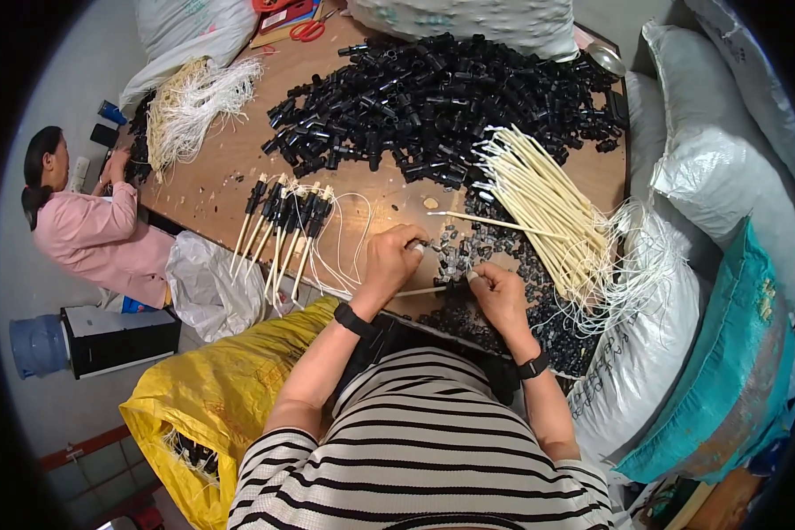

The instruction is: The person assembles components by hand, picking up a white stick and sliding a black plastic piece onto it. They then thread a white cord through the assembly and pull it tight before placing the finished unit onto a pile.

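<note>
My left hand [392, 262] is closed over the near table edge, its fingertips pinched at the small parts; what they hold, if anything, is too small to make out. My right hand [502, 302] is also closed in a pinch, low over the same parts, and whatever is in it cannot be made out. Between and beyond the hands lie small clear and black plastic pieces [468, 247]. A pale rod [421, 291] shows below my left hand, running toward the right. Left of that hand rest several black sockets with pale rods and white cords [291, 212].
Black tubular plastic parts [450, 97] form a large heap at the back. Cream corded rods [543, 212] lie bundled at right. White sacks [707, 150] and a teal sack [724, 362] crowd the right side; a yellow sack [230, 371] stands lower left. A co-worker [88, 221] works at far left.
</note>
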`<state>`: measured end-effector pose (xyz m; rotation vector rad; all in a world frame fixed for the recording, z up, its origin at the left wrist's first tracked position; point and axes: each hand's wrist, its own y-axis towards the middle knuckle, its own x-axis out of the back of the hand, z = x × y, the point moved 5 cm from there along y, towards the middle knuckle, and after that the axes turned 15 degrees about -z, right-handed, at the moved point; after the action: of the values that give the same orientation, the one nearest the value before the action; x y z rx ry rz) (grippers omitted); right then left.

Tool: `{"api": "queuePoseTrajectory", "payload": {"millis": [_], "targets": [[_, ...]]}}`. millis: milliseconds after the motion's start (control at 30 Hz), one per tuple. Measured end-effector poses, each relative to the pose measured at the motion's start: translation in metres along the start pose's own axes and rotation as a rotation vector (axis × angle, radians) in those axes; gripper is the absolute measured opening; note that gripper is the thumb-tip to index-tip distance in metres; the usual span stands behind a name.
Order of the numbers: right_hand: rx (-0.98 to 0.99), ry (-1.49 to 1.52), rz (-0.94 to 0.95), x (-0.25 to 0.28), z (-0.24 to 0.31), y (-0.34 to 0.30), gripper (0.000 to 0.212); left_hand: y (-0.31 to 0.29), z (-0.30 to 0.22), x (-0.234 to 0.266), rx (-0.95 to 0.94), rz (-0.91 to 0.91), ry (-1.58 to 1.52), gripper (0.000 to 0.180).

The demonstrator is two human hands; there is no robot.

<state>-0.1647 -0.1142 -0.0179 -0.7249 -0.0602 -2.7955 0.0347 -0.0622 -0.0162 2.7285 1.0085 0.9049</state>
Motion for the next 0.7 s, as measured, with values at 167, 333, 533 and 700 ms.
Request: {"api": "queuePoseTrajectory", "payload": {"millis": [167,333,533,700], "targets": [[-0.013,-0.049,0.002,-0.006,0.010,0.004,0.011,-0.015,-0.031,-0.010,0.029,0.052,-0.116,0.019],[0.078,0.049,-0.030,-0.019,-0.008,0.005,0.008,-0.024,-0.062,-0.014,-0.344,-0.037,-0.155,0.019],[0.000,0.135,0.004,-0.018,-0.003,0.003,0.007,-0.028,-0.051,-0.017,-0.286,-0.048,-0.152,0.019],[0.029,0.115,0.022,-0.018,-0.007,0.004,0.006,-0.027,-0.050,-0.017,-0.252,-0.045,-0.223,0.021]]}}
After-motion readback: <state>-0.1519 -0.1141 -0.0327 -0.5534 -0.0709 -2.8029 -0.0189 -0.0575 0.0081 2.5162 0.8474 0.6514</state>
